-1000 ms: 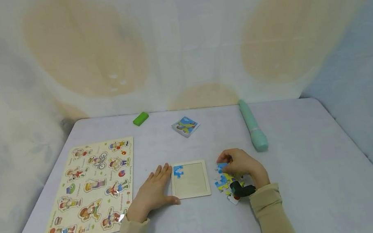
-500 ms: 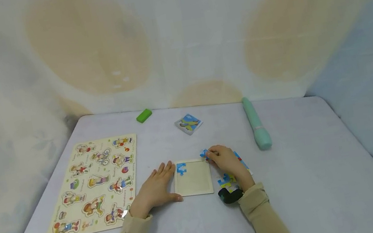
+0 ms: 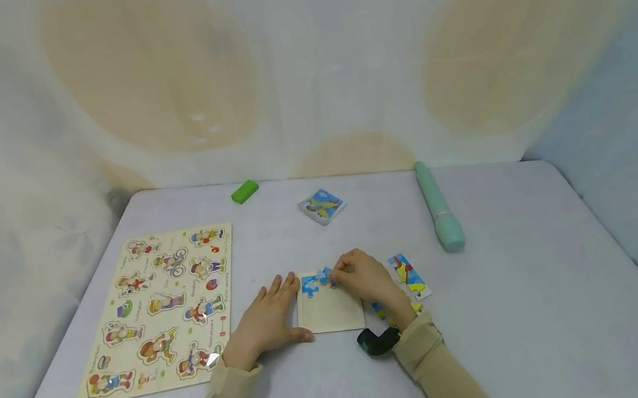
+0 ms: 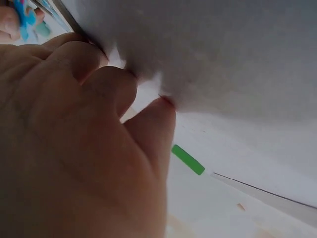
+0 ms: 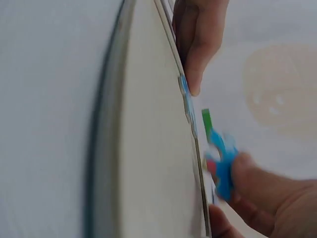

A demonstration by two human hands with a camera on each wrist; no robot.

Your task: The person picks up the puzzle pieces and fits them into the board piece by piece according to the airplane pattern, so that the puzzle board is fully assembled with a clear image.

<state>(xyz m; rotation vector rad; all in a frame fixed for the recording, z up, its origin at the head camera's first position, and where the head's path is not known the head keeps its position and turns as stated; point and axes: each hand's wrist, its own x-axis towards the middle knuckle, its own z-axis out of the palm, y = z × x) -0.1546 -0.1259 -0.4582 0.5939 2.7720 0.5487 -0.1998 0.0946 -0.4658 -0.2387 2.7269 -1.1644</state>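
Observation:
A square wooden puzzle tray (image 3: 331, 314) lies flat in the middle of the table, with one blue jigsaw piece (image 3: 310, 285) set in its far left corner. Against the tray's left edge rests my left hand (image 3: 267, 322), fingers spread and holding nothing. My right hand (image 3: 369, 283) pinches another blue jigsaw piece (image 5: 224, 168) between thumb and fingers, over the tray's far side, just right of the placed piece. In the right wrist view this held piece shows a small pink-red patch. More joined puzzle pieces (image 3: 409, 275) lie right of the tray, partly hidden beneath my right hand and wrist.
A large wooden board with sports figures (image 3: 153, 313) lies at the left. Farther back are a green block (image 3: 244, 191), a small picture card (image 3: 323, 206) and a mint-green stick-shaped object (image 3: 440, 209). A curtain hangs behind the table (image 3: 542, 302).
My right hand has taken a blue jigsaw piece from the loose pieces and carried it left over the tray. My left hand has stayed at the tray's edge.

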